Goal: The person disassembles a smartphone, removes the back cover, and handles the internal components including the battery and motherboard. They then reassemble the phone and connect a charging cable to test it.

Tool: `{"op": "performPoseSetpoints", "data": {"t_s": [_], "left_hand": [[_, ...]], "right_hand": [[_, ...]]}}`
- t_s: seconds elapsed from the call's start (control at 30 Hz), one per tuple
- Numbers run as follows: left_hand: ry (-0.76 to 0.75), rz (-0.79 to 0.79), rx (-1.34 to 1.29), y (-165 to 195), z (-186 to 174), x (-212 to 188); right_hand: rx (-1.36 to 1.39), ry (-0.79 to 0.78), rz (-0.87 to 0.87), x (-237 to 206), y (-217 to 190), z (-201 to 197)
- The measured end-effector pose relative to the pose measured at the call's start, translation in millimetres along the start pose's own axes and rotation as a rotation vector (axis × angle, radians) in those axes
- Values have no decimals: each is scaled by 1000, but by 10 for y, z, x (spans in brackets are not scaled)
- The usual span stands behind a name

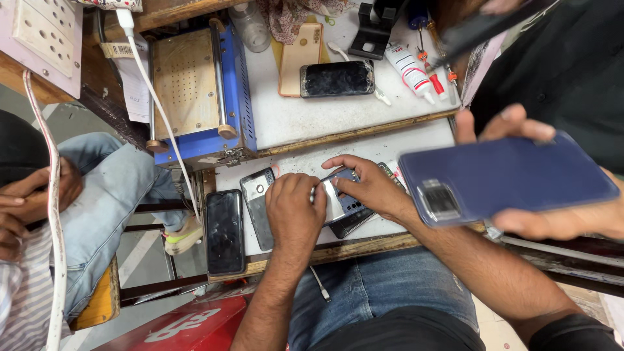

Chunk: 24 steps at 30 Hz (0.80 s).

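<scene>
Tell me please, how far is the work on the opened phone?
Done: the back is off, and a grey cover lies beside the left hand. In hand: both hands, the right hand too, press on the opened phone. Left: it is still uncovered; a black phone lies untouched nearby.

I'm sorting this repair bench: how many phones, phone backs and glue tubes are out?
Phones: 4 (dark one at the table edge, cracked one, opened one under both hands, blue one held by another person)
Phone backs: 2 (grey, peach)
Glue tubes: 1
Total: 7
</scene>
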<state>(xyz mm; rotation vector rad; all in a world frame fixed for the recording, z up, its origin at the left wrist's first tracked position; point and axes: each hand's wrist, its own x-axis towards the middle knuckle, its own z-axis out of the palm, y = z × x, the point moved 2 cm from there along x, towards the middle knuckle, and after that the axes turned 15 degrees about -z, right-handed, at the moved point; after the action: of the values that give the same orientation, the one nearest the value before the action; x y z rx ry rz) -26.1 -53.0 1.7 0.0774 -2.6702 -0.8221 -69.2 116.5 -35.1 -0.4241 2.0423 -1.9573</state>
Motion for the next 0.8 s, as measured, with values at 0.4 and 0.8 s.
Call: {"op": "performPoseSetpoints", "data": {"t_s": [0.4, 0.8], "left_hand": [[-21, -26, 43, 36, 97, 34], [-142, -52, 19, 107, 81, 53]], "right_hand": [[-20, 3, 97, 13, -15, -2], [-37, 85, 130, 5, -27, -70]]}}
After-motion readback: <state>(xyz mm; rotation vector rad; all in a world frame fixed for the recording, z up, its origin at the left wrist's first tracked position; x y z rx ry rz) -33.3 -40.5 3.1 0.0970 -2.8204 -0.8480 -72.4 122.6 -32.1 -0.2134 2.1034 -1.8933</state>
